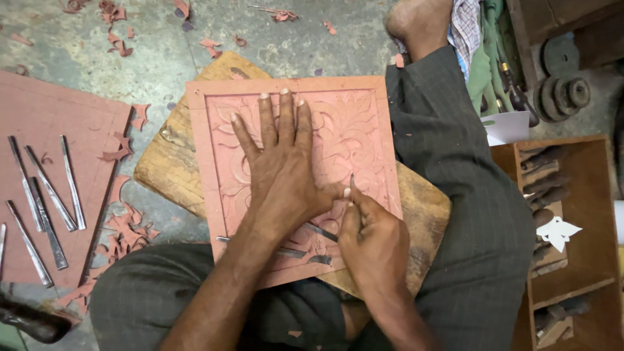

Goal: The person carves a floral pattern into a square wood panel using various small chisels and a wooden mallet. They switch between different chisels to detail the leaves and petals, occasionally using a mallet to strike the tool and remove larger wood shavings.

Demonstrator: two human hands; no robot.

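A square reddish carved panel (354, 123) with a floral relief and raised border lies on a wooden board (172, 166) across my lap. My left hand (279, 162) presses flat on the panel's middle, fingers spread and pointing away. My right hand (370, 244) grips a thin metal carving tool (352, 184), its tip on the panel beside my left thumb. Two more metal tools (296, 252) lie on the panel's near edge, partly hidden under my left forearm.
Several metal chisels (45, 198) lie on a reddish sheet (45, 117) at left, with reddish shavings (127, 224) on the concrete floor. A wooden tool box (588, 214) with chisels stands at right. Dark round discs (565, 94) sit at upper right.
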